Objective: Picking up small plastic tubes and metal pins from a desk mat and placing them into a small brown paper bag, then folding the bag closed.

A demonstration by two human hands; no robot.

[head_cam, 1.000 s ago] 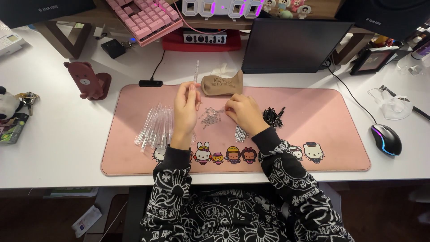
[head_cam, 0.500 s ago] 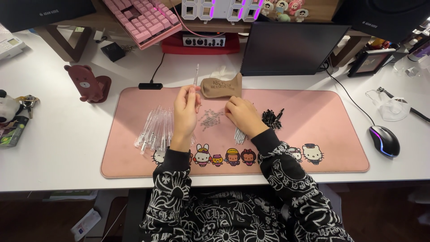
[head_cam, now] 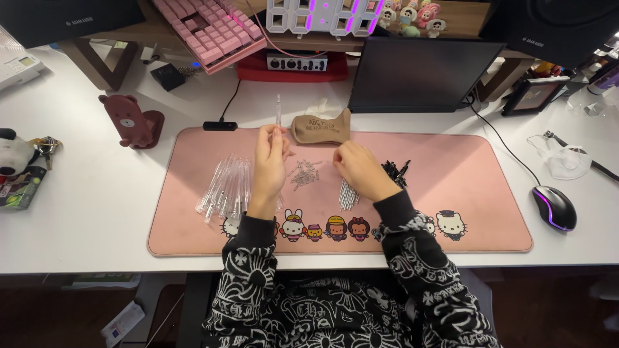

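Her left hand (head_cam: 269, 161) pinches a clear pen tube (head_cam: 278, 111) upright. The right hand (head_cam: 358, 169) rests curled over small springs (head_cam: 304, 174); its fingertips are hidden, so any grip is unclear.

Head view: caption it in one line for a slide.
Left hand raises a clear pen barrel over a pink desk mat; right hand rests by small parts.

A white desk (head_cam: 77, 212) fills the view, a pink mat (head_cam: 464, 180) spread across it. At the back a wooden shelf (head_cam: 109, 58) carries a pink keyboard (head_cam: 206, 29) and a glowing clock (head_cam: 329, 14). Dark floor (head_cam: 64, 316) shows below the desk edge.
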